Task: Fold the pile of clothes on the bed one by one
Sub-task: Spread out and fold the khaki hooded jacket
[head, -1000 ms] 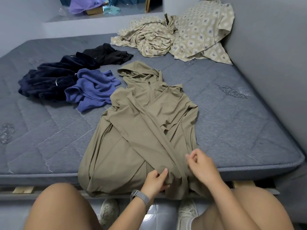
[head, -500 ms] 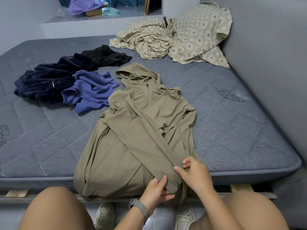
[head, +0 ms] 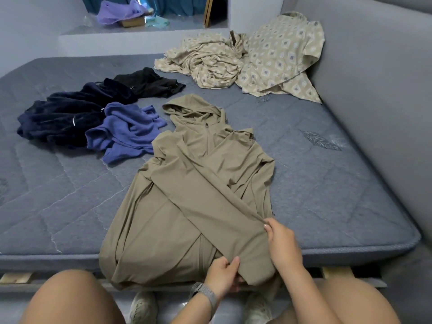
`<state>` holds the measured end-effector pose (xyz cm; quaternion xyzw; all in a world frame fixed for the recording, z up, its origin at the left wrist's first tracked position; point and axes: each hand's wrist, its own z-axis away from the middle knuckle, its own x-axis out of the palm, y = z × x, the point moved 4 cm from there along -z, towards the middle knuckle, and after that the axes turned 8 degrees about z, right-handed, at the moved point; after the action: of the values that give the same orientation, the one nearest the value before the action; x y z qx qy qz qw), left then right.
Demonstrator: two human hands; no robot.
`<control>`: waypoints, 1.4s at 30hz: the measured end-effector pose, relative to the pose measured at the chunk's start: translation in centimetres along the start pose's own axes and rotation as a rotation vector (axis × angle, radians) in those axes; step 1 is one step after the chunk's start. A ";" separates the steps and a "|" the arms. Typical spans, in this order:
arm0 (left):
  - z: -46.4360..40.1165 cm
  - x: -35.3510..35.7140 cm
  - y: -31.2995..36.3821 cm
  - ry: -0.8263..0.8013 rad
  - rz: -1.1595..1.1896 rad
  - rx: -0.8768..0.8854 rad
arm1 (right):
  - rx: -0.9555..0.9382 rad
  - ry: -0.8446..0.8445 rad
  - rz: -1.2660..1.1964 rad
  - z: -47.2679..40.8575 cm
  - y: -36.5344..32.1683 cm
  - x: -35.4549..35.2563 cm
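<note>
An olive hooded jacket point(head: 198, 183) lies spread on the grey-blue mattress point(head: 327, 195), hood pointing away, hem hanging over the near edge. One sleeve is folded diagonally across its front toward the lower right. My left hand point(head: 222, 274) grips the lower edge of that sleeve near the cuff, thumb on top. My right hand point(head: 282, 244) pinches the sleeve's upper edge just to the right. A pile of unfolded clothes sits at the left: a periwinkle top point(head: 126, 132), a navy velvet garment point(head: 60, 118) and a black garment point(head: 147, 84).
Crumpled beige patterned bedding point(head: 252, 57) lies at the far right against the grey padded headboard point(head: 374, 90). A ledge behind the bed holds a purple cloth point(head: 119, 11). My bare knees and shoes are at the bottom, by the mattress edge.
The sleeve has been drawn farther across the jacket's front toward the lower right. My right hand shifted up along its upper edge; my left hand kept its hold near the cuff.
</note>
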<state>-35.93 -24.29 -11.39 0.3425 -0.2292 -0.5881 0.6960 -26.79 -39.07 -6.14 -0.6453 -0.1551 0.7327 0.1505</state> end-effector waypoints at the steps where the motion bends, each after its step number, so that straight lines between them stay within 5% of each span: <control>1: 0.0 -0.6 0.2 0.056 -0.186 0.047 | 0.021 0.056 0.055 0.2 0.2 0.1; 5: 0.5 -3.4 2.7 0.282 -0.572 0.207 | -0.172 0.315 0.189 1.2 -1.9 -0.1; 9: 0.0 -6.5 7.9 0.451 -0.700 0.414 | -0.489 0.253 0.265 0.3 -5.5 2.2; 13: -2.6 -9.0 11.9 0.430 -0.857 0.743 | -0.409 0.143 0.328 -2.2 -6.5 2.8; 17: -8.6 -11.5 16.3 0.436 -1.130 1.031 | -0.465 0.292 0.250 -7.6 -10.0 2.0; 23: -18.5 -17.9 18.9 0.541 -1.424 0.674 | -0.668 0.153 0.495 -16.0 -12.8 4.0; 28: -21.9 -22.7 24.9 0.740 -0.991 0.661 | -0.312 0.304 0.231 -27.4 -15.8 -0.6; 31: -24.7 -25.2 27.5 0.456 -0.705 0.245 | -0.015 -0.101 0.457 -33.7 -14.7 -0.3; 34: -25.8 -24.5 29.8 0.216 -0.733 0.218 | -0.204 -0.479 0.602 -35.8 -15.2 1.5; 39: -28.2 -22.8 34.9 0.387 -0.929 0.263 | -0.450 -0.405 0.567 -38.2 -18.2 1.3; 42: -29.5 -22.3 38.0 0.511 -0.911 0.309 | -0.392 -0.256 0.455 -41.8 -18.0 0.9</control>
<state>5.97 6.42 -0.68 0.6376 0.0350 -0.6877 0.3456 14.94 -20.95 -4.34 -0.5828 -0.1625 0.7789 -0.1649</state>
